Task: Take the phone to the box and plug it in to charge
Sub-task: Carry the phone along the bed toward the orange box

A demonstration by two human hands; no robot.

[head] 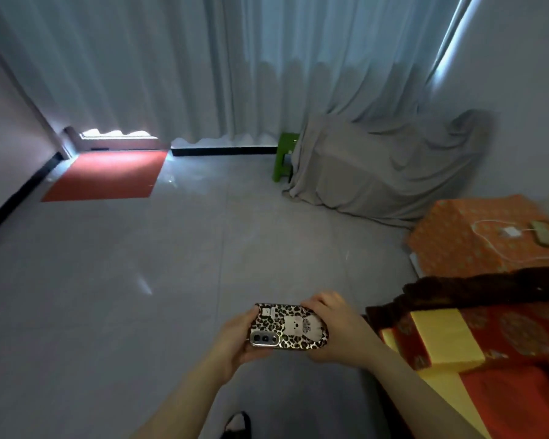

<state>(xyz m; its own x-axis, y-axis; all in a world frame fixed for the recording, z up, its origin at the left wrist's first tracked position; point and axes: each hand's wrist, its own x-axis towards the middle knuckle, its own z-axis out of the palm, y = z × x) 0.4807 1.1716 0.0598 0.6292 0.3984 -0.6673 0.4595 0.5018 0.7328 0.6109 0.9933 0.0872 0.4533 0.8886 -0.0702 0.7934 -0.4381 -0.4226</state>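
Head view, left to right. A red mat (107, 175) lies on the grey tiled floor (140, 264) at far left, below pale curtains (203, 64). Low in the centre, the left hand (235, 339) closes its grip around the camera end of the phone (287, 327), thumb on the upper edge and fingers under the lower edge. The phone is held over the floor, back face up in a leopard-print case, its long axis running left to right, with the camera end pointing left. The right hand (333, 327) clasps the opposite end, fingers curled over the top corner. Further back stand a green stool (284, 160) and a grey draped cloth (377, 166). At far right, well apart from the phone, sits the orange box (457, 248), carrying a white charging cable (488, 239) on its top.
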